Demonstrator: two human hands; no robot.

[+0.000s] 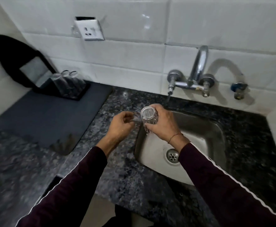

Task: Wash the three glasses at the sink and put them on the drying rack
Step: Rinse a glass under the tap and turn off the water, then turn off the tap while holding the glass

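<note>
- The right hand (162,124) holds a glass (148,117) upside down at the sink's (204,128) left edge, fingers wrapped around its side, probably so it drains.
- The left hand (122,123) sits just beside it, fingers curled; something clear and blurred shows at its fingertips, whether gripped I cannot tell.
- Three glasses (67,83) already stand inverted on the rack (83,91) far left.
- Water runs from the tap (197,68).
</note>
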